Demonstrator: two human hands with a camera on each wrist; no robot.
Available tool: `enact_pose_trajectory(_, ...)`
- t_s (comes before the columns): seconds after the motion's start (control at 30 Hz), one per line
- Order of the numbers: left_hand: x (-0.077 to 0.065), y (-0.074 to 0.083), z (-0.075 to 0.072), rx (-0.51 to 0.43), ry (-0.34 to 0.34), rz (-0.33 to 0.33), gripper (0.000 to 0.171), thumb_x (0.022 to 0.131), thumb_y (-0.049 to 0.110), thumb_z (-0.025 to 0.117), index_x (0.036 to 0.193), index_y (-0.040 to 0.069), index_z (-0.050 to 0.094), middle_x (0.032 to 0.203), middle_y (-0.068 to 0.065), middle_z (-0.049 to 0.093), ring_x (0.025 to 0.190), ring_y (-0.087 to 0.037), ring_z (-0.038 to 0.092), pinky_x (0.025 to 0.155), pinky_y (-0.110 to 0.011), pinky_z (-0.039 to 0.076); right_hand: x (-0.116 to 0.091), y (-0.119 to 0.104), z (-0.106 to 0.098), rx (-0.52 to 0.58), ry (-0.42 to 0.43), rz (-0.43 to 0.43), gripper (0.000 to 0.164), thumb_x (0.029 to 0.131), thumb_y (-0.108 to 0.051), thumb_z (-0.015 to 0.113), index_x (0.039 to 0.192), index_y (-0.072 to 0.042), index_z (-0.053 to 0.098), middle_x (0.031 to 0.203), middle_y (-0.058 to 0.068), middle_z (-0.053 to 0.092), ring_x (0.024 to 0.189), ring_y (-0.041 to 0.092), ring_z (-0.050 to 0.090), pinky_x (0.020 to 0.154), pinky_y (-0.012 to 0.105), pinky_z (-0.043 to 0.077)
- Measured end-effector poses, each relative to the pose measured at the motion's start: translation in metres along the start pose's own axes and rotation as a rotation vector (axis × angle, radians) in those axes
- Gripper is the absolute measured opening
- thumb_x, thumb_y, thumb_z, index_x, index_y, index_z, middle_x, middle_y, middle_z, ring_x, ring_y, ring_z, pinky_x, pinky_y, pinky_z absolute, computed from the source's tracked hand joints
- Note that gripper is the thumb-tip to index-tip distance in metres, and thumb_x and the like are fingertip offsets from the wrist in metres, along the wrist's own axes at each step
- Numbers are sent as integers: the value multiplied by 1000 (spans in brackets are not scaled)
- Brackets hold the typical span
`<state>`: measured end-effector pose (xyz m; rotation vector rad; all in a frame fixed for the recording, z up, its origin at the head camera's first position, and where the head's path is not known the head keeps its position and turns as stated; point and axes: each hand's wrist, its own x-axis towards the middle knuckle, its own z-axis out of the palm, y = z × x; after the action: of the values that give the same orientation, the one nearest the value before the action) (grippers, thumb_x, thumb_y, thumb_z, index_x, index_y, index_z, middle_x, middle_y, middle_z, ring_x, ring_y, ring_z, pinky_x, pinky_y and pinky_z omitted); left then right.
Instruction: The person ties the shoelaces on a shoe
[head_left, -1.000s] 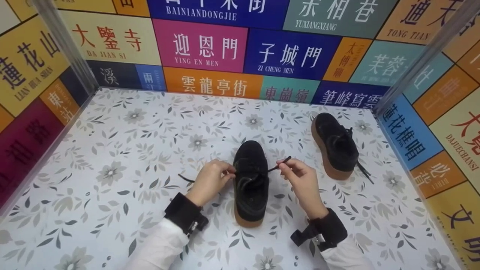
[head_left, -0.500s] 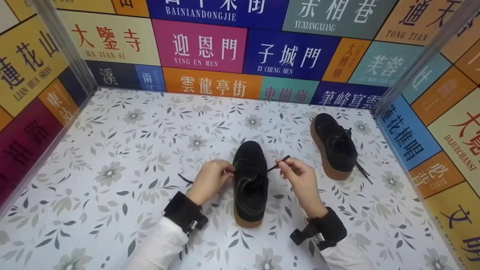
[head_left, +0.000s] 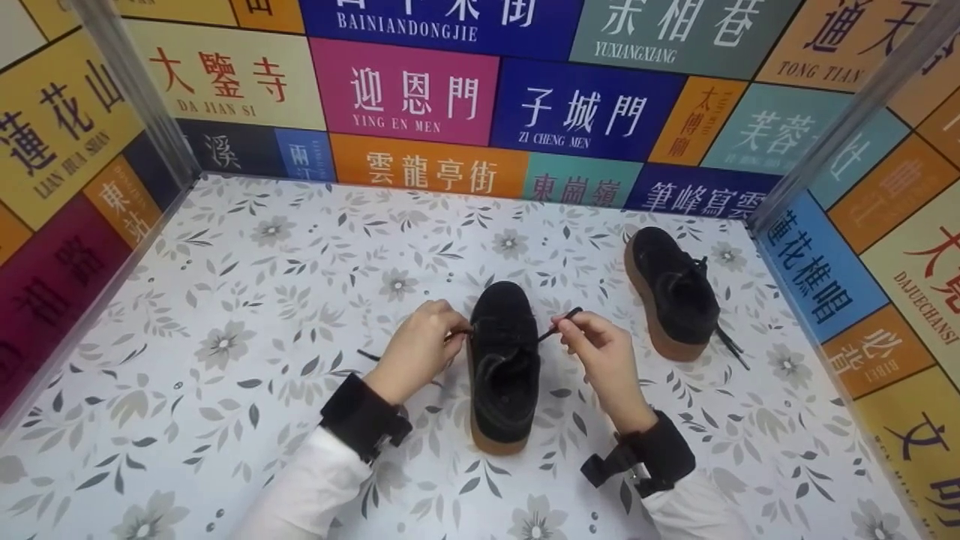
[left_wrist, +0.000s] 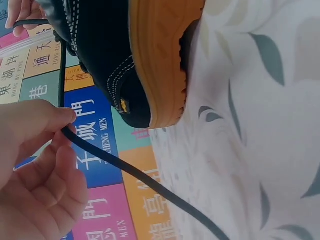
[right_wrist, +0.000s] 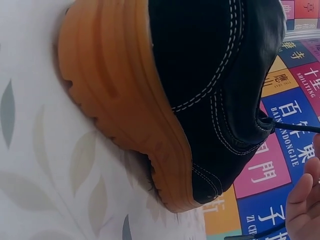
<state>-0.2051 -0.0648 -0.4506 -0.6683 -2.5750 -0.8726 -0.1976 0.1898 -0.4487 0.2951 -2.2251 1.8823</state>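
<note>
A black shoe (head_left: pixel 504 315) with a tan sole stands toe away between my two hands. On its left side, my left hand (head_left: pixel 420 346) pinches a black shoelace (left_wrist: pixel 135 172) between thumb and fingertips. In the left wrist view that lace runs up to the shoe's lacing, and its loose tail hangs down past the fingers. To the shoe's right, my right hand (head_left: pixel 606 358) pinches the other lace end (head_left: pixel 553 328), drawn out from the lacing with its tip past the fingers. The right wrist view shows only part of this hand (right_wrist: pixel 304 202) at its edge.
A second black shoe (head_left: pixel 675 289) with a tan sole stands farther back on the right, its laces trailing behind the heel. Both rest on a white floral surface (head_left: pixel 337 450). Coloured panels with lettering (head_left: pixel 405 90) wall in the back and sides.
My left hand has moved slightly forward along the shoe's side, and less of the lace tail shows beyond it. The right hand stays almost in place, still holding its lace end.
</note>
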Motion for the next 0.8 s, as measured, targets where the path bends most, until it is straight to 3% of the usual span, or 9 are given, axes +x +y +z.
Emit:
enact_pose_trajectory(0.27,8,6,-6,-2,11,19,6,83,3,66,84,8,69,80,-3,59,75,-19,58,70,-32,52,3,-5,2,2,0,-27,15,87,-12,67,91,2,68,91,7,72,66,10,57,57,19,46)
enact_pose_trajectory(0.6,19,14,-15,-118,-9,18,4,84,6,68,87,6,71,84,-4,64,78,-17,62,73,-26,52,7,-12,6,-26,4,-41,13,87,-12,67,93,0,69,89,1,71,70,11,58,61,20,48)
enact_pose_trajectory(0.8,23,17,-16,-155,23,42,4,84,8,69,87,7,72,85,-4,67,78,-15,63,71,-24,52,9,-29,9,-62,-9,-55,11,89,-5,64,92,5,68,88,2,70,66,8,56,59,18,46)
